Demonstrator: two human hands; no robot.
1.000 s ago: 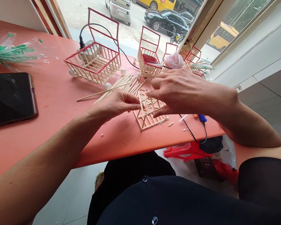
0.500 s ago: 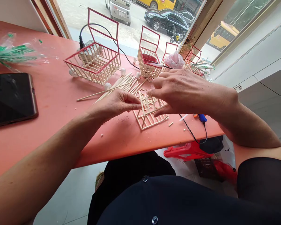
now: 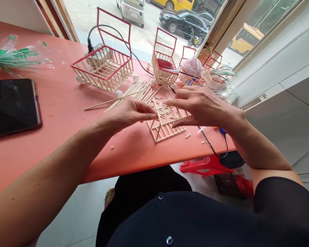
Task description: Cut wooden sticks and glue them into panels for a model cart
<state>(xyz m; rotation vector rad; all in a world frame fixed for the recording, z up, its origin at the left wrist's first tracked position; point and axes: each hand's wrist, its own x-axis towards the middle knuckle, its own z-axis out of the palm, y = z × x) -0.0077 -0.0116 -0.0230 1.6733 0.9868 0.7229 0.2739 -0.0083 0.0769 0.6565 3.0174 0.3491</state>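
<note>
A small open frame of pale wooden sticks (image 3: 167, 134) stands near the table's front edge, its base crossed by several rungs. My left hand (image 3: 134, 111) pinches the upper left end of this frame between thumb and forefinger. Over the right part of the frame is my right hand (image 3: 202, 104), palm down, thumb and forefinger spread apart across its width. The thumb lies by the front top rail; whether it presses on the wood I cannot tell. Short stick pieces (image 3: 166, 110) lie within and behind the frame. A pile of long sticks (image 3: 137, 92) lies beyond my left hand.
A stick-built cart with red edging (image 3: 103, 73) stands at the back, with a smaller cart (image 3: 164, 68) and others to its right. A phone (image 3: 14, 108) and plastic wrapping (image 3: 15, 58) lie left. A blue-handled tool with a cord (image 3: 222, 131) rests at the right edge.
My right hand has shifted slightly right along the frame, its forearm drawing inward. The left hand keeps its pinch, and the frame stays nearly in place.
</note>
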